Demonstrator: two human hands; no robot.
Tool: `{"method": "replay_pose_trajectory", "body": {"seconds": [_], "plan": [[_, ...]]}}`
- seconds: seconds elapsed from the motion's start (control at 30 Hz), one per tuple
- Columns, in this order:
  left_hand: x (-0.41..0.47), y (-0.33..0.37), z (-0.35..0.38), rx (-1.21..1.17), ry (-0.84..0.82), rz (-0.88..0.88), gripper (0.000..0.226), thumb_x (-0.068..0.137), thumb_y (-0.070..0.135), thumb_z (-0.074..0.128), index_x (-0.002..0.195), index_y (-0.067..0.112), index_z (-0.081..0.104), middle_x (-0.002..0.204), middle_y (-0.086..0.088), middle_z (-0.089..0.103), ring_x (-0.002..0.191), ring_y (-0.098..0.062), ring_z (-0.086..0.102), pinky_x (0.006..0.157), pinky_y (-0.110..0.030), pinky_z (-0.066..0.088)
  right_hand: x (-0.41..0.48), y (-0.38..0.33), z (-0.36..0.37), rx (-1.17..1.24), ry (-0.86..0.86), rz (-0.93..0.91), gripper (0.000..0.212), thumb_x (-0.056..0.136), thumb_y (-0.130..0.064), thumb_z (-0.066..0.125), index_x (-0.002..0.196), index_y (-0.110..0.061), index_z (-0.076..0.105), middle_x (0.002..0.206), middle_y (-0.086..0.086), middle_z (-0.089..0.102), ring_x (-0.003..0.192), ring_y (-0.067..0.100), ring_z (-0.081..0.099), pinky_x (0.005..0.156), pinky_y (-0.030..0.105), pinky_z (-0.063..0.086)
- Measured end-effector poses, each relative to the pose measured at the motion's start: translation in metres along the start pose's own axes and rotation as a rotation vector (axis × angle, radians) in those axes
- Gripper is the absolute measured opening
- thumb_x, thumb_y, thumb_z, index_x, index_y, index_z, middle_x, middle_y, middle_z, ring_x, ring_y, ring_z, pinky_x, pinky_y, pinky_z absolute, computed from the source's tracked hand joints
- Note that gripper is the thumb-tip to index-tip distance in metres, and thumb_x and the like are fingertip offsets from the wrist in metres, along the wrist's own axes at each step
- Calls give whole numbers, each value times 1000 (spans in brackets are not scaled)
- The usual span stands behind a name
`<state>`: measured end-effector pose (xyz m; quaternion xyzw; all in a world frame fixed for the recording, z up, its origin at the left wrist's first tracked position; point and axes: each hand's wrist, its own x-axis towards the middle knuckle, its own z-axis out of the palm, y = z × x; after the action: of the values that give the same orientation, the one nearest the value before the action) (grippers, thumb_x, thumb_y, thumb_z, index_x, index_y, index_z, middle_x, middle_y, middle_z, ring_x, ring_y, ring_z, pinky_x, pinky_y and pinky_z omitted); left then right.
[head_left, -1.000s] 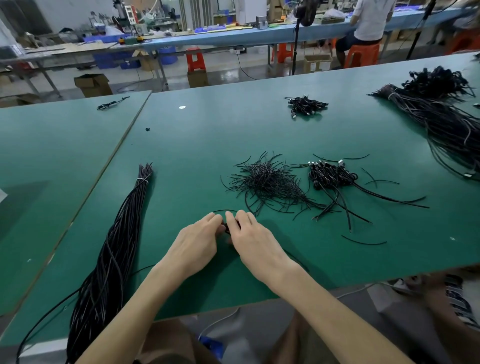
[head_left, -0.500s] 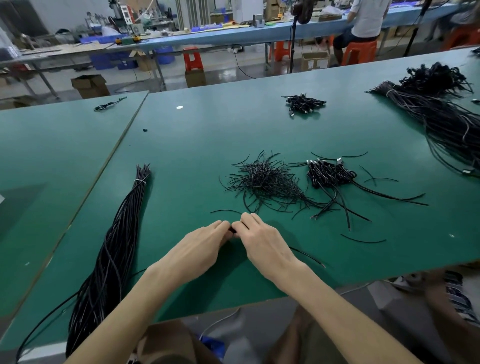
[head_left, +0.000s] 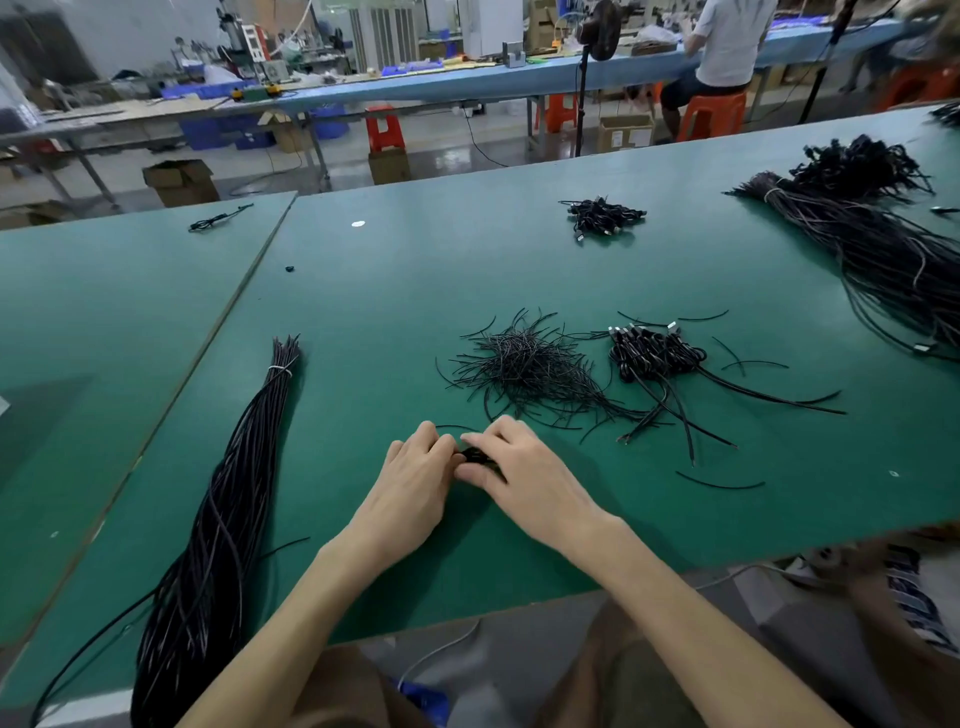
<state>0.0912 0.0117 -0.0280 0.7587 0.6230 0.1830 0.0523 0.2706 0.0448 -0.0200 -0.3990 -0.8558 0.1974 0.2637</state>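
Where the two hands meet, a small black coil (head_left: 475, 456) lies low over the table (head_left: 363, 291), close to its near edge and mostly hidden by the fingers.

Left hand (head_left: 415, 483): palm down, fingers (head_left: 435, 446) curled in toward the thumb. The fingertips pinch the left end of the coil. Whether the thumb touches it cannot be told.

Right hand (head_left: 524, 478): palm down, fingers (head_left: 500, 430) bent over the top of the coil. The thumb closes on it from the near side, so the gap is only as wide as the coil. A thin black strand arcs out from between the hands toward 11 o'clock.

Surroundings, read from the hands:
- 12 to 1 o'clock, near: a loose pile of short black ties (head_left: 524, 366). Its nearest strands end just beyond the right fingertips.
- 2 o'clock: a heap of coiled cables (head_left: 657, 356) with metal plugs, its long tails running to 3 o'clock.
- 3 o'clock: one stray tie (head_left: 719, 484), well apart.
- 9 o'clock: a long cable bundle (head_left: 223, 519), banded at its far end, running from 10 to 7 o'clock.
- 1 o'clock, far: a small cable heap (head_left: 605, 215).
- 2 o'clock, far: a large bundle (head_left: 883, 249) reaching the frame's right edge.

Nothing lies between the hands and the tie pile.
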Motion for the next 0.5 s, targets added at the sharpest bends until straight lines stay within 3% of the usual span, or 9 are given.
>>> {"method": "replay_pose_trajectory", "body": {"seconds": [0.07,0.13,0.27,0.5], "plan": [[0,1,3,64,57,-18,19,108,14,43,89,12,47,90,-1,38,73,-22,32,79,-37,37,8,5,-10,86,120,121,32,105,-36,54,123,-13,68,113,-1,60,110,14,49,98,31,45],[0,6,4,89,90,-33,21,108,17,44,87,12,46,89,-1,39,71,-21,31,78,-37,38,19,17,-21,15,219,278,24,104,-28,56,119,-12,67,117,1,61,111,14,48,100,32,45],[-2,9,6,73,85,-32,23,110,20,40,88,13,44,91,-1,39,73,-22,31,80,-37,38,33,40,-32,-255,86,518,32,99,-35,65,119,-10,63,124,9,56,120,25,41,103,35,40],[-4,9,6,48,57,-67,24,111,24,35,90,13,43,95,-1,40,75,-22,34,83,-35,37,40,34,-28,-502,-23,471,25,105,-30,55,114,-10,66,122,12,57,117,28,43,99,35,40]]}}
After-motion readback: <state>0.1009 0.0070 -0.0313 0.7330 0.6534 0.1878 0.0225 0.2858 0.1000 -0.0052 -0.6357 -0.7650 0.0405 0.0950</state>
